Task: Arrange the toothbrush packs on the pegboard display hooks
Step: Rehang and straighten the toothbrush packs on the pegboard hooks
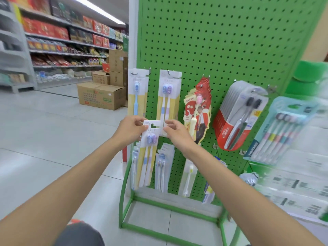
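Left hand [131, 129] pinches top-left corner of twin-brush toothbrush pack [150, 139]; right hand [176, 132] pinches its top-right edge. Pack held before green pegboard [221, 41], between two rows. Upper row: five hanging groups, including Colgate stack [236, 121]. Lower row: count unclear.

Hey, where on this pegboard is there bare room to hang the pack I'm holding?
The pegboard is bare all across above the top hooks. The hook row is crowded: blue toothbrush pack, hanging twin pack, red Canban packs and Colgate packs hang close side by side. The lower packs behind your held twin pack are crowded too.
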`<state>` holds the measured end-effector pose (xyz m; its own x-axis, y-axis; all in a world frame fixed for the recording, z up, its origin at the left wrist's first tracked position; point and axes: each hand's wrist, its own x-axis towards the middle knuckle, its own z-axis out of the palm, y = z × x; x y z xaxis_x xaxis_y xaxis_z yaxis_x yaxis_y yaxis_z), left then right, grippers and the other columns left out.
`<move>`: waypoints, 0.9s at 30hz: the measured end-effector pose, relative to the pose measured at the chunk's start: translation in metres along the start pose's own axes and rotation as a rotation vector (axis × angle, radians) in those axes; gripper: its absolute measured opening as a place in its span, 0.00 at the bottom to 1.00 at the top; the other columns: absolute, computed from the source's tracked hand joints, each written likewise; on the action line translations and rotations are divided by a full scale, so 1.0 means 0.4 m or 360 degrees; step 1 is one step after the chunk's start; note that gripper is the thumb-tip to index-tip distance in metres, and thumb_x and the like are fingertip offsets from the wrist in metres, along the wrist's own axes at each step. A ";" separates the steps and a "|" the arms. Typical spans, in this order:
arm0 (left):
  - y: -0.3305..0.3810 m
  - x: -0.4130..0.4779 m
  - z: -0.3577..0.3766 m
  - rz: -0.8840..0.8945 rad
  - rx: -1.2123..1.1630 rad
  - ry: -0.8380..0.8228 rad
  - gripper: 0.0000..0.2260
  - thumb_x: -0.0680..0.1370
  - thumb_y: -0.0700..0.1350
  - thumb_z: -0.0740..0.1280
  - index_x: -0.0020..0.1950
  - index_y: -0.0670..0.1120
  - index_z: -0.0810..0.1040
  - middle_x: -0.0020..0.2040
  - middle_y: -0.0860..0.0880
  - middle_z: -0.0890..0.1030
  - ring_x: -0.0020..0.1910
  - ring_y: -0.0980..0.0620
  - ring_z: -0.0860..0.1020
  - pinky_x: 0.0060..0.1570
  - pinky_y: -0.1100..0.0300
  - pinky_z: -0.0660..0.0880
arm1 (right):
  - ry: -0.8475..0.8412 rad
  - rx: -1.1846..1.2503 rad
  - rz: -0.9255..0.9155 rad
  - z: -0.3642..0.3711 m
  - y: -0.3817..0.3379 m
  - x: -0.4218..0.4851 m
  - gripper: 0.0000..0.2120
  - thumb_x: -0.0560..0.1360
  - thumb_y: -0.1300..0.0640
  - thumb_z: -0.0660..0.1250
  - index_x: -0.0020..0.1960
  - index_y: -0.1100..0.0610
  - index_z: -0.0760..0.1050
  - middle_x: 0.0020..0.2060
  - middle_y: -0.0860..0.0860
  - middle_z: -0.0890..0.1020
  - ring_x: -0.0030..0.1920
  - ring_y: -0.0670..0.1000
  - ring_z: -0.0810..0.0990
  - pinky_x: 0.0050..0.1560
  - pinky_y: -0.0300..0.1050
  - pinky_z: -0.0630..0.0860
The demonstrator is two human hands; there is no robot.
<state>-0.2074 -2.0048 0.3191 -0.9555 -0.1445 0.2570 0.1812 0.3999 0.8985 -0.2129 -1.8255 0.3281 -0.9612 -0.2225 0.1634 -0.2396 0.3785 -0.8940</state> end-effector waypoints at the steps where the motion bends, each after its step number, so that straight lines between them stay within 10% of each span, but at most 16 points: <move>1: 0.025 0.017 -0.016 0.0045 0.0074 0.0041 0.08 0.78 0.40 0.68 0.55 0.46 0.83 0.46 0.45 0.85 0.46 0.45 0.83 0.49 0.44 0.81 | 0.0024 -0.0004 -0.0019 -0.014 -0.037 0.009 0.19 0.82 0.55 0.58 0.73 0.53 0.66 0.66 0.50 0.72 0.63 0.52 0.74 0.60 0.47 0.72; 11: 0.270 0.185 -0.094 0.0372 0.0658 0.0399 0.06 0.72 0.37 0.65 0.44 0.43 0.82 0.40 0.41 0.83 0.36 0.43 0.81 0.40 0.52 0.81 | 0.0494 -0.0118 -0.0310 -0.152 -0.294 0.138 0.10 0.79 0.63 0.60 0.59 0.56 0.73 0.52 0.50 0.76 0.49 0.47 0.75 0.45 0.40 0.72; 24: 0.317 0.436 -0.107 0.0404 0.1012 0.0370 0.11 0.70 0.32 0.63 0.41 0.48 0.69 0.35 0.46 0.70 0.31 0.50 0.68 0.33 0.58 0.67 | 0.0303 -0.0585 -0.0203 -0.225 -0.329 0.389 0.13 0.82 0.61 0.57 0.63 0.58 0.75 0.61 0.53 0.78 0.35 0.45 0.74 0.37 0.39 0.73; 27: 0.331 0.498 -0.103 0.0420 0.1057 0.0360 0.12 0.69 0.31 0.62 0.41 0.48 0.69 0.36 0.46 0.70 0.32 0.50 0.69 0.35 0.57 0.67 | 0.0197 -0.0670 -0.0148 -0.226 -0.323 0.434 0.14 0.82 0.62 0.58 0.65 0.59 0.74 0.65 0.53 0.77 0.56 0.50 0.79 0.47 0.38 0.71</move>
<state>-0.3642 -2.0181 0.5040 -0.8157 -0.1221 0.5654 0.1508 0.8988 0.4116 -0.3611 -1.8315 0.5095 -0.9360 -0.1734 0.3063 -0.3359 0.7002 -0.6300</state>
